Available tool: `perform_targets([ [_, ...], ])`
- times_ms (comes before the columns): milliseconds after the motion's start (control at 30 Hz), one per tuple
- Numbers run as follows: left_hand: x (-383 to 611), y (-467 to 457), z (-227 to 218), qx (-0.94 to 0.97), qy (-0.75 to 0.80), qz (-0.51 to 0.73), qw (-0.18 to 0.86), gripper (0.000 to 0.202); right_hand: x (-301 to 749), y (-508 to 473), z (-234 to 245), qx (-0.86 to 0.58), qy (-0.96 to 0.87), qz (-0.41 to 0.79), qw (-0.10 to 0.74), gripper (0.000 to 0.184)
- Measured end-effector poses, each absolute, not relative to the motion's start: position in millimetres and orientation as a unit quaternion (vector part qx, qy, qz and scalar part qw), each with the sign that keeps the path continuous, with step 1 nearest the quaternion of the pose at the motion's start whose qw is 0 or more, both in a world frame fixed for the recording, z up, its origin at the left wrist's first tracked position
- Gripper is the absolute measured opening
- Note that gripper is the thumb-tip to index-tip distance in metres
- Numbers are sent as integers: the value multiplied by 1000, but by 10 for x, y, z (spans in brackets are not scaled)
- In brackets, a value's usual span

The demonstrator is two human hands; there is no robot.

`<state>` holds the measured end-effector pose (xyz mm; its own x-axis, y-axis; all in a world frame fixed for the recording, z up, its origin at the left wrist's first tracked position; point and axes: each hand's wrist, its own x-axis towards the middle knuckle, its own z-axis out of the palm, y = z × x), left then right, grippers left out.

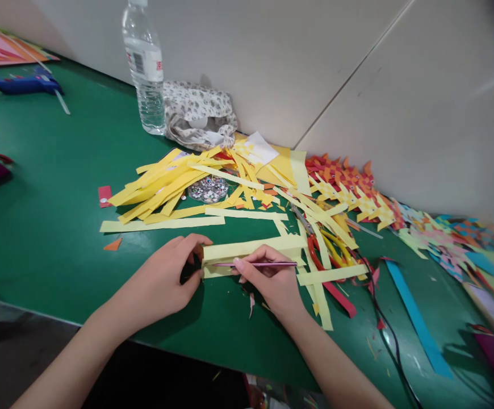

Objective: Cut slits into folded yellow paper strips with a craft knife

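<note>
— What have we got under our hands?

— Our left hand (168,278) pinches the near end of a pale yellow paper strip (251,250) between thumb and fingers, pressing it to the green table (59,187). Our right hand (272,281) is closed around a thin pink pencil (258,264), which lies nearly flat along the strip with its tip pointing toward the left hand.

— And where does the strip sit?

— Near the front edge of the table, just in front of a heap of cut yellow strips (166,184). A small pile of googly eyes (208,189) lies in the middle of that heap.

— What else do we see?

— Scissors with red and yellow handles (327,250) just right of the strip, half under paper. Woven paper fish (349,190) lie in a row along the wall. A clear water bottle (143,62) stands at the back beside a patterned cloth pouch (198,116), and a blue glue gun (28,85) lies far left.
</note>
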<state>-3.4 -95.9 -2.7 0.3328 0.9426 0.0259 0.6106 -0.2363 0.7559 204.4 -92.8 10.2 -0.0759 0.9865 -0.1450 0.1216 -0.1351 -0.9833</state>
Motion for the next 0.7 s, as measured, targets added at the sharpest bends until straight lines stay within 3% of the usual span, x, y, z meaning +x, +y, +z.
perform_targets([
  [700,-39,-972,-30,751,518,247,326,36,2068,-910,66,-534,-546,510,396,24],
])
